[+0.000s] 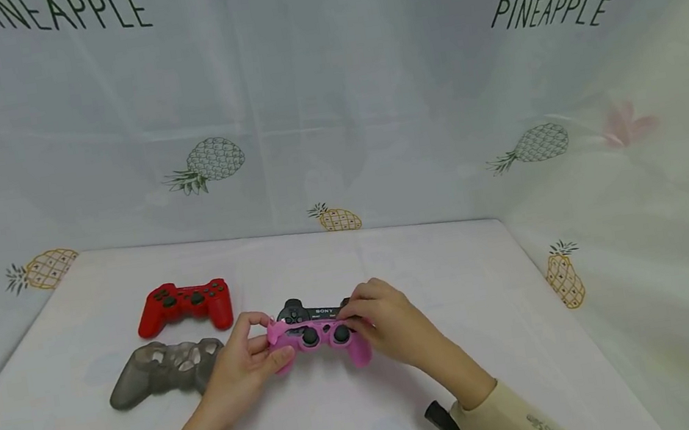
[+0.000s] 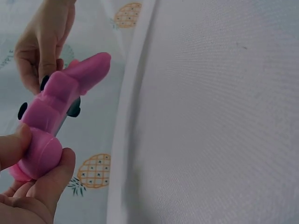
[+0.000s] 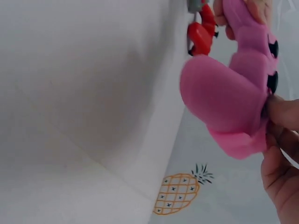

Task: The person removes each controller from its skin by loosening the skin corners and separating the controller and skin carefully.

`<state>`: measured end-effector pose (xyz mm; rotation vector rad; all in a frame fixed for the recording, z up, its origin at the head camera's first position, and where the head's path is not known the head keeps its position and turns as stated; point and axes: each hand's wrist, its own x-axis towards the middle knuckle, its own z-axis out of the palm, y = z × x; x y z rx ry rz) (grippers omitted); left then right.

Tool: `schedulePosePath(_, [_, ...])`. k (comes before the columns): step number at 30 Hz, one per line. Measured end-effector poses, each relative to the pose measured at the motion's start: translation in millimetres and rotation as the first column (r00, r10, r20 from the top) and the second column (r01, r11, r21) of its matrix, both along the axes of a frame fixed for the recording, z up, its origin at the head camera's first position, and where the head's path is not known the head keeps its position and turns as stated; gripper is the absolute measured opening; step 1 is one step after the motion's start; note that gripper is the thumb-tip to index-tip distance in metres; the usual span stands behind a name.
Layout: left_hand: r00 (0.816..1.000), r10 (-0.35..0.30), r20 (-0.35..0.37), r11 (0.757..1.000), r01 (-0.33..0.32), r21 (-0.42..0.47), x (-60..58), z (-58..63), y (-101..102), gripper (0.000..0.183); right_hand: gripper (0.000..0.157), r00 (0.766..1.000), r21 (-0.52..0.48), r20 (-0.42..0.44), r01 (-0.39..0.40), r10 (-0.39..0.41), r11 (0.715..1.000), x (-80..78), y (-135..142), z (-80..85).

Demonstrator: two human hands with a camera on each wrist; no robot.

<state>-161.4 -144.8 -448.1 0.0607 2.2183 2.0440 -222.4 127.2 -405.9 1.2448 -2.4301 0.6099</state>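
A black game controller point(image 1: 324, 312), marked SONY, sits partly inside a pink silicone cover point(image 1: 358, 350). Its top half is bare, and both thumbsticks poke through the cover. My left hand point(image 1: 243, 364) grips the left end, thumb on the near side and fingers behind. At the right upper edge, my right hand point(image 1: 394, 323) pinches the cover between thumb and fingers, hiding that corner of the controller. In the left wrist view the cover point(image 2: 44, 116) lies between the left thumb and fingers. The right wrist view shows the cover's rounded grip point(image 3: 219, 93) held off the table.
To the left on the white table point(image 1: 462, 286) lie a red controller cover point(image 1: 180, 304) with dark parts showing and a translucent grey cover point(image 1: 161, 372), partly behind the left hand. A pineapple-print curtain point(image 1: 327, 98) stands behind the table. Black straps point(image 1: 442, 418) hang at the wrists.
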Motion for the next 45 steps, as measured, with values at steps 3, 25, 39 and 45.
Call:
schedulePosePath(3, [1.000, 0.006, -0.003, 1.000, -0.006, 0.002, -0.7, -0.9, 0, 0.053, 0.011, 1.000, -0.026, -0.017, 0.016, -0.016, 1.000, 1.4, -4, -3.4])
schedulePosePath(25, [0.995, -0.085, -0.060, 0.987, 0.075, -0.141, -4.0, -8.7, -10, 0.055, 0.010, 0.939, -0.123, 0.343, 0.034, 0.011, 0.992, 6.4, -10, -0.9])
schedulePosePath(39, [0.981, -0.049, -0.188, 0.970, 0.002, -0.243, -0.2, -3.9, -8, 0.049, 0.011, 0.973, -0.221, 0.224, 0.002, 0.049, 0.975, 16.5, -12, -0.4])
schedulePosePath(45, [0.990, -0.123, -0.076, 0.986, 0.113, -0.123, -0.7, -4.6, -13, 0.051, 0.013, 0.993, -0.229, 0.119, 0.003, 0.025, 0.973, 20.5, -15, 0.6])
